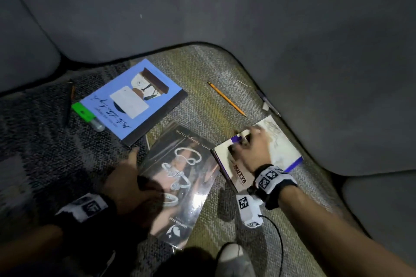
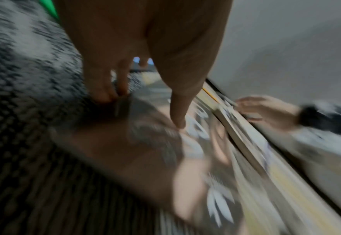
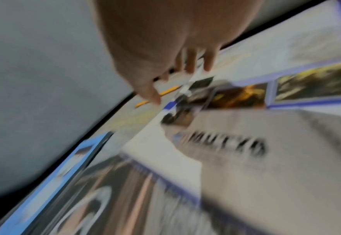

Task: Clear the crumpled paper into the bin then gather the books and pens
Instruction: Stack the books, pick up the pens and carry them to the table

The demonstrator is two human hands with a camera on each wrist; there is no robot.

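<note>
Woven rug [image 1: 198, 87] bordered by grey cushions [image 1: 202, 7].

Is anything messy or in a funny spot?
Yes. The blue book, the magazine and the white book lie crooked on the carpet, each at a different angle. A yellow pencil lies loose, and a green tube sits against the blue book.

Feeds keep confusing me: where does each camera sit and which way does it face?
Head: worn on the head, looking down at the rug; both forearms show, left hand on the dark magazine, right hand on the MUTYA book.
Left wrist: looks along the left hand pinching the dark magazine; right hand shows beyond.
Right wrist: looks along the right hand at the MUTYA book; grip blurred.
Shared: head and right wrist both show the yellow pencil and blue book.
</note>
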